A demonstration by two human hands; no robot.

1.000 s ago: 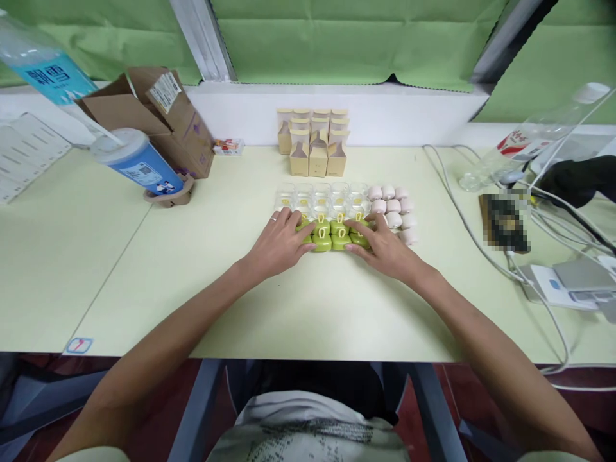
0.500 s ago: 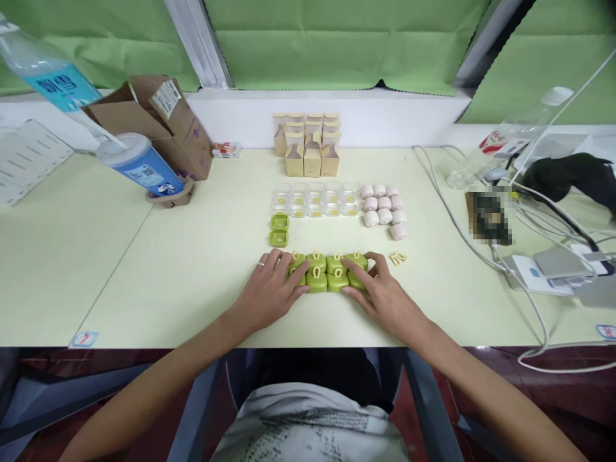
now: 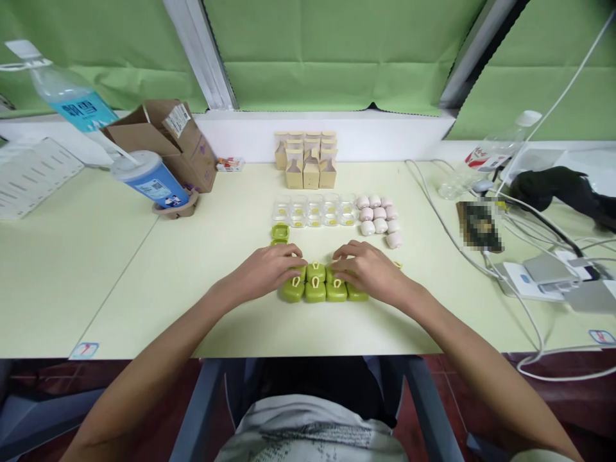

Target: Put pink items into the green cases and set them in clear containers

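Note:
Several small green cases [image 3: 315,289] with yellow loops lie bunched in two rows on the pale table [image 3: 202,269]. My left hand [image 3: 269,268] rests over the left end of the bunch, fingers curled down onto the back row. My right hand [image 3: 364,268] covers the right end the same way, fingers bent onto the cases. Two more green cases [image 3: 280,232] sit apart just beyond my left hand. Behind them lie clear little boxes [image 3: 314,210] with yellow bits inside and a cluster of pink rounded pieces [image 3: 379,220].
Small tan cartons [image 3: 307,160] stand by the white ledge. A tilted blue cup [image 3: 150,180], a brown cardboard box [image 3: 166,138] and a water bottle [image 3: 67,96] are at the left. Cables [image 3: 529,301], a plastic bottle [image 3: 486,157] and devices crowd the right.
Both hands dragged the bunch of green cases toward me, away from the clear boxes. Now the hands sit on top of the cases rather than at their sides.

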